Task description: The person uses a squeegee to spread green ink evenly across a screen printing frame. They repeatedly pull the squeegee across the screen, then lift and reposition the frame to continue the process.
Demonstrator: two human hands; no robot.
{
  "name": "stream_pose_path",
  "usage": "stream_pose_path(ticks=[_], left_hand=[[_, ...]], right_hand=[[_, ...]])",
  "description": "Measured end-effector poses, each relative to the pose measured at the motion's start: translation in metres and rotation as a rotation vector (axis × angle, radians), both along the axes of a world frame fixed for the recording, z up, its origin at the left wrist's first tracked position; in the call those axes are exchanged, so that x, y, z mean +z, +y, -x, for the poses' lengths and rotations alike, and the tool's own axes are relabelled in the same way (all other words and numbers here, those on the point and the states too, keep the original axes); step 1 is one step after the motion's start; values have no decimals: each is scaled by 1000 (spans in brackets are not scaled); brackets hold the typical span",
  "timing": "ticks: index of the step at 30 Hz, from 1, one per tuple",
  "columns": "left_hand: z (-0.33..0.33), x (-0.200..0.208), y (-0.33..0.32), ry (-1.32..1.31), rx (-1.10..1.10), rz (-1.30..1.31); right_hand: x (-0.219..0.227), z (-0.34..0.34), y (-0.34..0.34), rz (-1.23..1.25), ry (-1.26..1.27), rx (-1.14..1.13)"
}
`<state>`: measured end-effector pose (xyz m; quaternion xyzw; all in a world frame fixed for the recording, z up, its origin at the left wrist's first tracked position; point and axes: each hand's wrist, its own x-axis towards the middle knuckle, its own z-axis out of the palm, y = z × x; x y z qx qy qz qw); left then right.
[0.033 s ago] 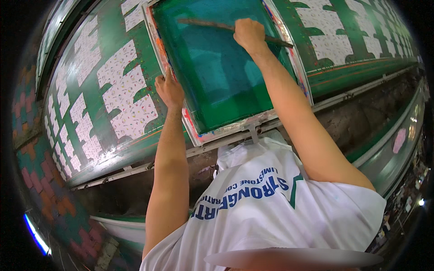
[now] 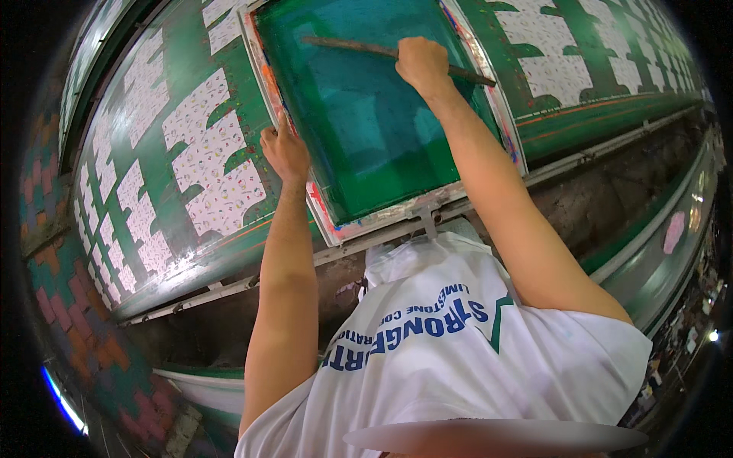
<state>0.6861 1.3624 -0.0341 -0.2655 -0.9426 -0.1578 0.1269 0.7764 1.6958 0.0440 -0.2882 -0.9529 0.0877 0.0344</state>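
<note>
A rectangular printing screen with a white, paint-stained frame and green-inked mesh lies flat on a long green table. My right hand is shut on a long dark squeegee handle that lies across the far end of the mesh. At the frame's left edge, my left hand grips the rim with the fingers over it. Both forearms reach forward over my white shirt.
White patterned fabric pieces lie in rows on the green table, to the left and to the right of the screen. A metal rail runs along the table's near edge. Coloured floor tiles show at the far left.
</note>
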Motion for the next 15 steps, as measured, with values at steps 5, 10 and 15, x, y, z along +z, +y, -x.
stream_pose_path(ticks=[5, 10, 15], left_hand=[[3, 0, 1, -39, 16, -15], [10, -6, 3, -7, -7, -56], [11, -14, 2, -59, 34, -85]], right_hand=[[9, -84, -44, 60, -64, 8], [17, -160, -76, 94, -19, 211], [24, -215, -102, 85, -185, 371]])
